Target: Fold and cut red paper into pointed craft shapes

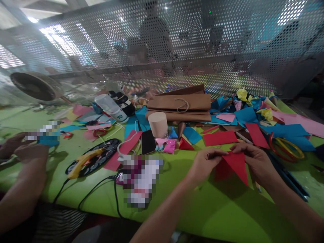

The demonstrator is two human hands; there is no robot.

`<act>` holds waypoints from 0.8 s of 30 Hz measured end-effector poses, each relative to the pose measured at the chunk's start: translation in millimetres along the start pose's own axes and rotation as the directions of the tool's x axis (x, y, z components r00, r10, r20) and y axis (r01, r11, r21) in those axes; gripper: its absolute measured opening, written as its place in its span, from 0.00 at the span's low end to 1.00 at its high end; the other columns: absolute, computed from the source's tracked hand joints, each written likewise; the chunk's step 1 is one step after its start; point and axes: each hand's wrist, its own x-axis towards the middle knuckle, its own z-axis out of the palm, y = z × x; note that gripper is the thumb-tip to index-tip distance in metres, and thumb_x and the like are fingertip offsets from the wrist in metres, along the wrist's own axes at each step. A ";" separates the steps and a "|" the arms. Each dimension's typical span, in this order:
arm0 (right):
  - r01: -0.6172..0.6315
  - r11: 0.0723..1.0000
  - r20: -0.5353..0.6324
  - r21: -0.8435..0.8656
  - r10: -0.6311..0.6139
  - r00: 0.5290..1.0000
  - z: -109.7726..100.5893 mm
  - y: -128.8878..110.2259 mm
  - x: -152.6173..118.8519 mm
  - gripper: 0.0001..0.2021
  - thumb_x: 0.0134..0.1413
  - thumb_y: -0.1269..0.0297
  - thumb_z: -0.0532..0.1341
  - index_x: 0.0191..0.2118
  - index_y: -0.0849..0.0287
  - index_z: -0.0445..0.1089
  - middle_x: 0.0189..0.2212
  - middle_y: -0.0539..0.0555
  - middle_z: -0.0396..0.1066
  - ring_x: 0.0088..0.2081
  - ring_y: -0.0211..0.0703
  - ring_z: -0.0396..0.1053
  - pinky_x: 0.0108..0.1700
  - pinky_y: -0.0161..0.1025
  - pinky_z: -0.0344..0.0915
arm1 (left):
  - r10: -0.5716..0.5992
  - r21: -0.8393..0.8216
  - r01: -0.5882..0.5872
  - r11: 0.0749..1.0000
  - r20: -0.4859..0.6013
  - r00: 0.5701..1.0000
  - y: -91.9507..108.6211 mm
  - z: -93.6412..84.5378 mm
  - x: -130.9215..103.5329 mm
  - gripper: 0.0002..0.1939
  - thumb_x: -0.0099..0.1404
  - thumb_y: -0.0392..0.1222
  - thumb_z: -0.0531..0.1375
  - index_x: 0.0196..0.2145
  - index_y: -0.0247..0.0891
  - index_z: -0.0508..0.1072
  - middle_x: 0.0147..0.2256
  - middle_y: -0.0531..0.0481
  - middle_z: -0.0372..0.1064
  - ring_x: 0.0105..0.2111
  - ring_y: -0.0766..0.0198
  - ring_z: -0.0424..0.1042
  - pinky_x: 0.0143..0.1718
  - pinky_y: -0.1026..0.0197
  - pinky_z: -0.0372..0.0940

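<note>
A folded red paper (pixel 236 165) hangs between my two hands above the green table (pixel 217 216), one pointed corner downward. My left hand (pixel 206 165) pinches its upper left edge between thumb and fingers. At the upper right edge, my right hand (pixel 258 162) grips the same paper with closed fingers. Flat red rectangles (pixel 219 138) lie just beyond my hands. A small red folded piece (pixel 186 144) rests to the left of them, beside a bag of pink folded pieces (pixel 169 145).
Another person's hands (pixel 32 148) work at the far left. A yellow glue gun (pixel 84 160) lies on a black tray. Nearby are a phone (pixel 148 142), a beige cylinder (pixel 158 125), brown paper (pixel 177 104), scissors (pixel 288 148) and a blurred device (pixel 143 182) with cables. Metal mesh stands behind.
</note>
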 end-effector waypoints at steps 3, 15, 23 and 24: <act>0.095 0.990 0.052 -0.103 -0.090 0.995 1.5 -3.6 -0.5 0.08 0.49 0.69 0.69 0.35 0.47 0.80 0.48 0.52 0.75 0.52 0.52 0.71 0.49 0.46 0.70 | -0.010 -0.024 0.009 1.000 -0.028 1.000 -3.1 -1.5 2.0 0.12 0.63 0.31 0.61 0.42 0.34 0.82 0.44 0.41 0.81 0.46 0.56 0.77 0.52 0.55 0.69; -0.029 0.999 0.033 -0.041 0.031 0.999 -0.7 -7.7 1.2 0.06 0.46 0.61 0.72 0.33 0.47 0.82 0.50 0.54 0.74 0.50 0.55 0.72 0.44 0.47 0.72 | -0.067 -0.063 0.064 0.996 -0.042 0.997 -2.8 -2.7 1.4 0.13 0.61 0.30 0.62 0.43 0.33 0.82 0.43 0.41 0.80 0.44 0.57 0.77 0.48 0.57 0.69; 0.111 0.946 0.071 -0.304 -0.094 0.993 0.2 -9.5 -0.1 0.06 0.47 0.61 0.71 0.34 0.45 0.83 0.54 0.55 0.73 0.59 0.61 0.67 0.57 0.55 0.65 | -0.074 -0.055 0.071 0.996 -0.055 0.996 -3.9 -1.9 2.0 0.13 0.62 0.30 0.62 0.43 0.34 0.82 0.43 0.41 0.80 0.43 0.58 0.77 0.47 0.58 0.69; 0.124 0.938 0.065 -0.325 -0.108 0.992 -0.4 -8.7 -0.1 0.06 0.48 0.61 0.71 0.35 0.45 0.83 0.54 0.55 0.73 0.59 0.61 0.66 0.57 0.55 0.66 | -0.068 -0.045 0.065 0.997 -0.069 0.995 -3.7 -1.5 2.0 0.12 0.62 0.30 0.62 0.43 0.34 0.82 0.42 0.42 0.80 0.43 0.58 0.77 0.46 0.59 0.69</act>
